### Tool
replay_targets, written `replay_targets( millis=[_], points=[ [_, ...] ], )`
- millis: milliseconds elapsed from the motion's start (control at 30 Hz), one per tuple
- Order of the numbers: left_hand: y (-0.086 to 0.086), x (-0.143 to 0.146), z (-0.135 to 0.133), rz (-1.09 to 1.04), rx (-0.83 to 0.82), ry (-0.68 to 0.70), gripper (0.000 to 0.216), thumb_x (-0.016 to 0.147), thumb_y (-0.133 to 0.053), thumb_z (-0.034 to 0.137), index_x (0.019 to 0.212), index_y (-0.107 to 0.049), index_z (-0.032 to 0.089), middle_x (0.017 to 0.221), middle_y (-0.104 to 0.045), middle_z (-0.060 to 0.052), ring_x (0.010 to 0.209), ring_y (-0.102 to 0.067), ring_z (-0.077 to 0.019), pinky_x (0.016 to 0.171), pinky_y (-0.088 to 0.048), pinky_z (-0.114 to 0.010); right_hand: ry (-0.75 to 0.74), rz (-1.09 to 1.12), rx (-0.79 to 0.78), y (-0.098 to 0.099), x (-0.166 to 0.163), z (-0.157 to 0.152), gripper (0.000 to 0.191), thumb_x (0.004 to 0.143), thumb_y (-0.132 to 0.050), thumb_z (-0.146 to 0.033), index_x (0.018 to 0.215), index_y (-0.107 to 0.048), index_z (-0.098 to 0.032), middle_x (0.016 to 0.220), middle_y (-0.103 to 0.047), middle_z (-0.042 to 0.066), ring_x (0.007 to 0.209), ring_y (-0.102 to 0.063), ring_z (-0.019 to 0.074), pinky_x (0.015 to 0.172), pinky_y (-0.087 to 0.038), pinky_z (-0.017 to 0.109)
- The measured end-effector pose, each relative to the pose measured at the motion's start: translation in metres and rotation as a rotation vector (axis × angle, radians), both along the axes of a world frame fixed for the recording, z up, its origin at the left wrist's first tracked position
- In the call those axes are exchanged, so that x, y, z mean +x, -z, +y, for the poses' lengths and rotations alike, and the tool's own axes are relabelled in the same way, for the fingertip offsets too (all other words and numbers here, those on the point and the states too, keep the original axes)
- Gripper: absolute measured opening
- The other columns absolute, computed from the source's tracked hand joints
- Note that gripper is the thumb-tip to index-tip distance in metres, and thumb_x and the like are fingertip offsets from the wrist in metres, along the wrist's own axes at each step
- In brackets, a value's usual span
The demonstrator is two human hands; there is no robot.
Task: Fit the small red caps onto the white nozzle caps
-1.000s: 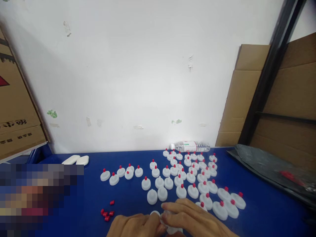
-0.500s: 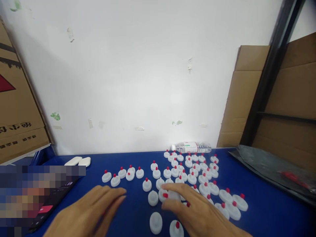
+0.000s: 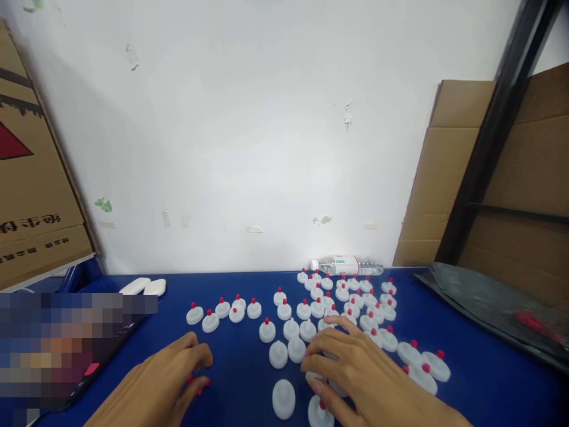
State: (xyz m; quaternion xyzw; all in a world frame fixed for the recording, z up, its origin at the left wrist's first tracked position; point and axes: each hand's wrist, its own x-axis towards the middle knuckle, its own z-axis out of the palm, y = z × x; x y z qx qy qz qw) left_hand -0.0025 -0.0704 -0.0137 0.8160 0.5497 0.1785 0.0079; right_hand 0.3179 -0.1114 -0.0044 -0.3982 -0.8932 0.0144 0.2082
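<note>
Many white round caps with red tips [image 3: 347,308] stand on a blue table [image 3: 466,379]. My left hand [image 3: 169,379] lies low at the left with its fingers curled over a few small loose red tips [image 3: 201,388]. My right hand [image 3: 355,370] reaches among the white caps, fingers bent around one white cap [image 3: 316,375] near the middle. A plain white cap without a tip [image 3: 283,397] sits just in front of it, and one with a red tip [image 3: 320,412] lies below my right thumb.
A clear water bottle [image 3: 349,264] lies on its side against the white wall. Cardboard boxes [image 3: 31,196] stand at the left and more cardboard [image 3: 444,172] at the right. A dark plastic sheet [image 3: 498,302] covers the right side. Two white oval pieces [image 3: 144,286] lie at the back left.
My hands, joined at the bottom edge a second ago, have parted. The left went to the loose red tips and curled; the right moved onto the caps and bent round one.
</note>
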Motion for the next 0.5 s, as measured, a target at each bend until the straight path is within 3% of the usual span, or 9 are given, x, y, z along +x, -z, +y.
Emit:
replay_targets(
  millis=[167,300,500],
  points=[
    [0.001,0.003,0.000,0.118,-0.185,-0.060,0.025,0.086,-0.047,0.023,0.093,-0.071,0.025,0.096,-0.075,-0.004,0.085,-0.072,-0.0218,0.076,-0.053,-0.028,0.030,0.080,0.006,-0.005,0.000,0.001,0.017,0.100,-0.052,-0.025,0.104,-0.069,-0.025,0.102,-0.071,0.001,0.098,-0.067,0.0191,0.108,-0.041,0.045],
    [-0.005,0.011,-0.001,0.227,-0.267,-0.074,0.026,0.089,-0.043,0.020,0.093,-0.069,0.023,0.101,-0.074,-0.006,0.090,-0.072,-0.0238,0.078,-0.051,-0.032,0.130,0.153,0.072,0.005,0.004,0.007,0.026,0.103,-0.045,-0.023,0.118,-0.067,-0.024,0.116,-0.068,0.006,0.114,-0.060,0.0238,0.106,-0.043,0.050],
    [-0.006,0.019,-0.001,0.309,-0.323,-0.095,0.030,0.092,-0.038,0.015,0.093,-0.067,0.021,0.102,-0.072,-0.009,0.091,-0.071,-0.0255,0.078,-0.049,-0.035,0.275,0.069,-0.015,0.031,0.013,0.015,0.038,0.106,-0.045,-0.041,0.141,-0.058,-0.033,0.148,-0.057,0.004,0.146,-0.039,0.0314,0.121,-0.023,0.064]
  ],
)
